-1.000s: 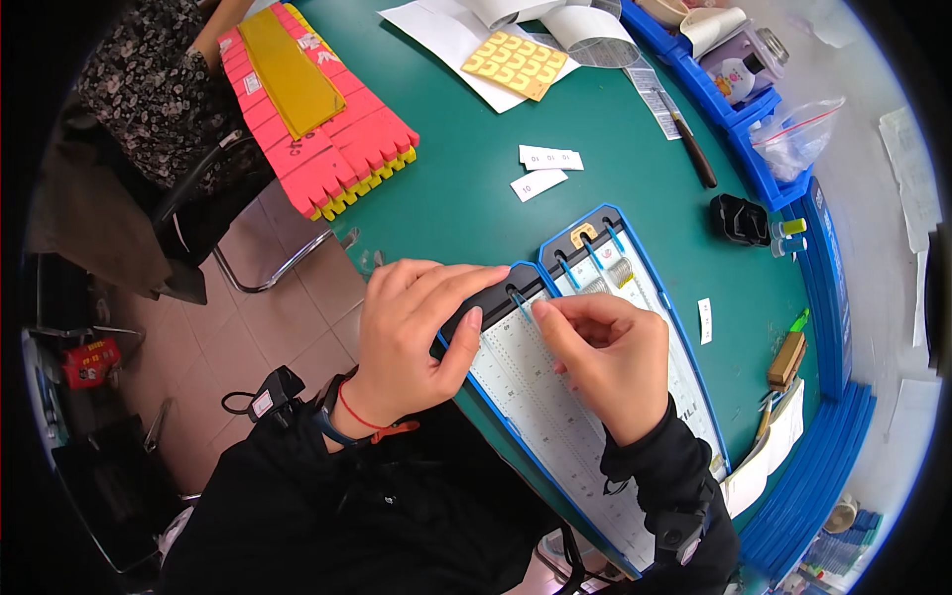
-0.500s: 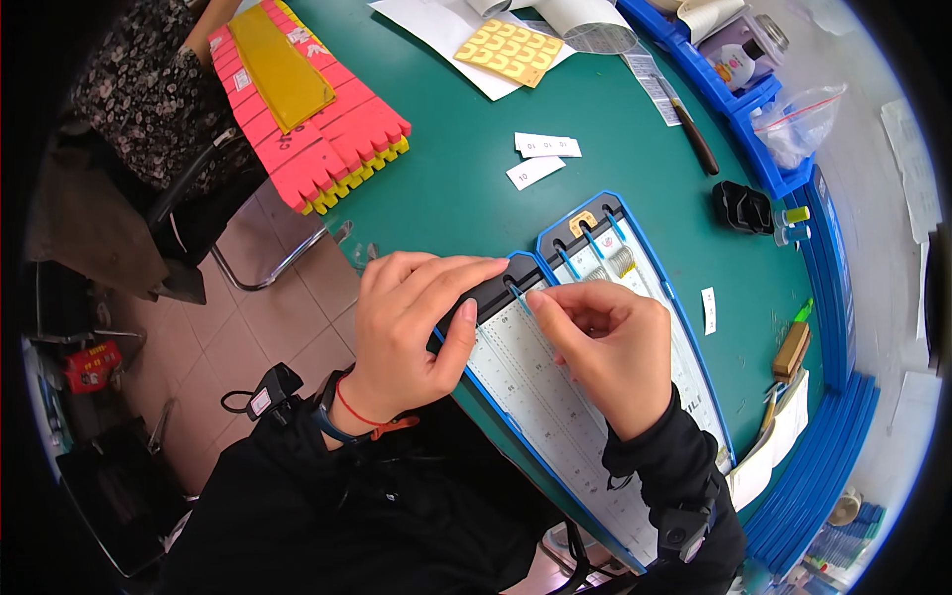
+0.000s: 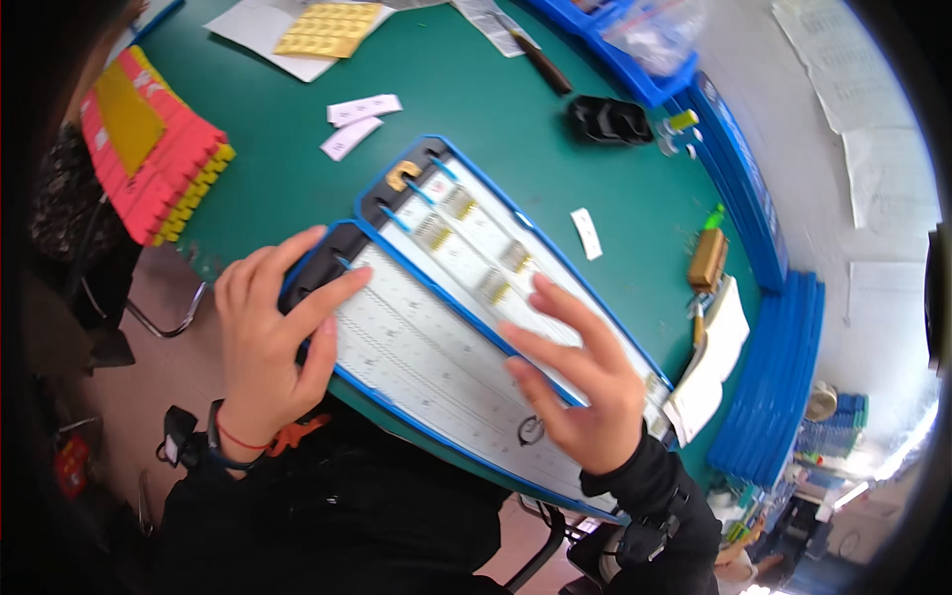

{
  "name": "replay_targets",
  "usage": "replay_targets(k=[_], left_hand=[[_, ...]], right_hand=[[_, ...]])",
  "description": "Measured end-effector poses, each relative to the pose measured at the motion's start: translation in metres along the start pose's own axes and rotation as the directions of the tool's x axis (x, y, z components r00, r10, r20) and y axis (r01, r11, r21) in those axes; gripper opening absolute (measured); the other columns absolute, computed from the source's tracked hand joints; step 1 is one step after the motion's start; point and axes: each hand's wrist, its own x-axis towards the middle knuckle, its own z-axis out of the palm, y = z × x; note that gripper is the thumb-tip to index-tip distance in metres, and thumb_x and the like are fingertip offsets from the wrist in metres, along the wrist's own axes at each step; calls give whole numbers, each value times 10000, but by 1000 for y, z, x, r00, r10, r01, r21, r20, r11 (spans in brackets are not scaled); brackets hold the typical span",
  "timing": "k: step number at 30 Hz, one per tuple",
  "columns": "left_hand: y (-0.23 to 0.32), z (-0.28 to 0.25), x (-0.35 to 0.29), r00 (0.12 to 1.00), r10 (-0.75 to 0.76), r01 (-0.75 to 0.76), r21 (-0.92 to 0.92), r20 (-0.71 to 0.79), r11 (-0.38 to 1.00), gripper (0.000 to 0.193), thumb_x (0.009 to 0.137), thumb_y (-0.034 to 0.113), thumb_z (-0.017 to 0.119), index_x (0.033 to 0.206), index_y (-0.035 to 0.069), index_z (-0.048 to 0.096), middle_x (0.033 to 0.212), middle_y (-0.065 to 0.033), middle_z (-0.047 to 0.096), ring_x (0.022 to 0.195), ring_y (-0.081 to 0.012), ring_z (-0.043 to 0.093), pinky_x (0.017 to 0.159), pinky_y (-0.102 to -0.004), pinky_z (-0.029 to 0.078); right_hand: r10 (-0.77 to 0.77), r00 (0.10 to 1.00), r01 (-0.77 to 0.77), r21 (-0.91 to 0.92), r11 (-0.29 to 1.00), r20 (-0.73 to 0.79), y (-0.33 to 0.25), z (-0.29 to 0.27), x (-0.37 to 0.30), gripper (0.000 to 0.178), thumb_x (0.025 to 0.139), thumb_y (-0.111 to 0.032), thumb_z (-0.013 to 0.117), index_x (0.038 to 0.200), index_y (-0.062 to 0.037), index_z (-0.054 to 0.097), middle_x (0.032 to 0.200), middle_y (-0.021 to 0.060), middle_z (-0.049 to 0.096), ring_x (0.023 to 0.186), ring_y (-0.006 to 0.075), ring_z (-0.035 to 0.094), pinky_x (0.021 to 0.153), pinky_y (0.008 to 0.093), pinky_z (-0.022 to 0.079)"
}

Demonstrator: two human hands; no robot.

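Observation:
A long blue-framed case (image 3: 451,295) lies unfolded in two halves, with white printed panels and black end pieces. My left hand (image 3: 268,342) rests at the black end of the near half, fingers apart, its index fingertip beside a small blue strip (image 3: 342,262). Over the panels hovers my right hand (image 3: 590,397), fingers spread and slightly blurred, holding nothing. On the far half sit several small bundles of fine wire-like pieces with yellowish ends (image 3: 459,202). More blue strips (image 3: 395,218) and a gold tag (image 3: 402,176) are at its black end. A small dark ring (image 3: 532,429) lies on the near panel.
White paper labels (image 3: 363,109) lie beyond the case, another label (image 3: 586,233) to its right. A knife (image 3: 540,61), black tray (image 3: 607,121), wooden-handled brush (image 3: 707,260) and stacked blue cases (image 3: 769,377) line the right. Pink foam blocks (image 3: 149,149) stand at left.
My view has turned rightward, shifting the scene left. My right hand has left the blue strip at the near half's end, moved down along the case and spread its fingers.

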Motion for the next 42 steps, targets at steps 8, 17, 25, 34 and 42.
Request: replay_targets(k=[8,17,25,34,42], left_hand=[[26,5,-6,989,85,-76,-76,123,994,521,748,82,468,1258,32,559,1345,-161,481,1327,-366,376,1127,-532,160],[39,18,-9,997,72,-70,-60,24,996,570,685,43,417,1238,-4,547,1312,-176,500,1288,-341,426,1112,-475,246],[32,14,-14,996,88,-88,-3,15,996,552,706,18,362,1230,-35,530,1321,-180,495,1302,-337,405,1122,-455,232],[165,36,-16,864,422,-308,-375,273,874,502,817,129,563,1294,-12,496,1336,-144,508,1273,-321,453,1084,-458,301],[187,63,-37,763,554,-455,-332,332,826,552,798,352,667,1234,24,581,1324,-93,538,1257,-273,484,1045,-418,361]], right_hand=[[148,976,-194,-318,928,-162,108,-85,-8,113,775,-47,708,882,-29,677,811,89,645,715,212,635,655,300,495],[101,992,-72,-326,943,71,125,-87,-9,67,813,7,582,863,-24,549,866,140,532,839,332,558,693,390,464],[323,943,-324,9,946,-79,43,-117,-98,74,848,66,515,879,4,489,834,96,509,761,206,539,697,280,433],[318,944,-328,-295,897,-85,31,-62,-151,142,723,38,591,834,-30,533,775,96,483,740,278,507,647,367,430],[333,920,-380,-271,884,-205,37,-73,-172,199,716,12,665,894,-41,594,843,88,556,799,268,542,697,351,452]])
